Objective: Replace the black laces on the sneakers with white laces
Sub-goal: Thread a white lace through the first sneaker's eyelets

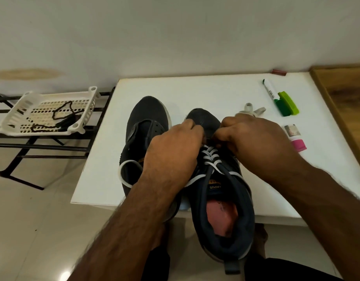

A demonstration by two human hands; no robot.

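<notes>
Two dark sneakers stand side by side on a white table [205,88], toes pointing away from me. The right sneaker [225,199] has a white lace [210,157] crossed through its eyelets. My left hand [175,147] and my right hand [254,136] meet over its front eyelets, fingers curled and pinching the lace there; the fingertips hide the exact spot. The left sneaker [146,122] has bare eyelets, and a loop of white lace [124,169] lies over its opening. Black laces [59,116] lie in a white basket [89,98] at the left.
The basket sits on a black metal rack [33,147] left of the table. A spare white lace bundle [252,110], a green marker [270,92], a green clip [288,102] and a pink-capped tube [294,136] lie on the table's right side. A wooden surface [345,102] borders it.
</notes>
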